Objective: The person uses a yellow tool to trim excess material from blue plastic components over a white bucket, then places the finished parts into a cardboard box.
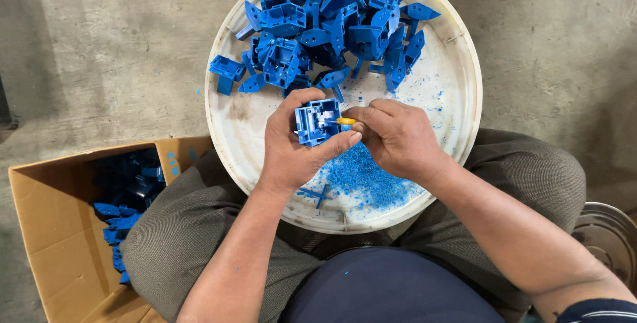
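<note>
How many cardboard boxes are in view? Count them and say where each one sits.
1. The cardboard box sits open on the floor beside the person's left knee, with blue plastic parts inside. Others may lie outside the picture.

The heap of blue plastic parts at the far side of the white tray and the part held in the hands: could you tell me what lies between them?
In the head view, only bare tray floor with a few blue crumbs separates the heap from the held part.

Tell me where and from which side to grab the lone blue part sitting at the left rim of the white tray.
Grip the lone blue part across its blocky upper body, coming from the left over the white tray rim. That side is open, while the heap of blue parts crowds its right.
</note>
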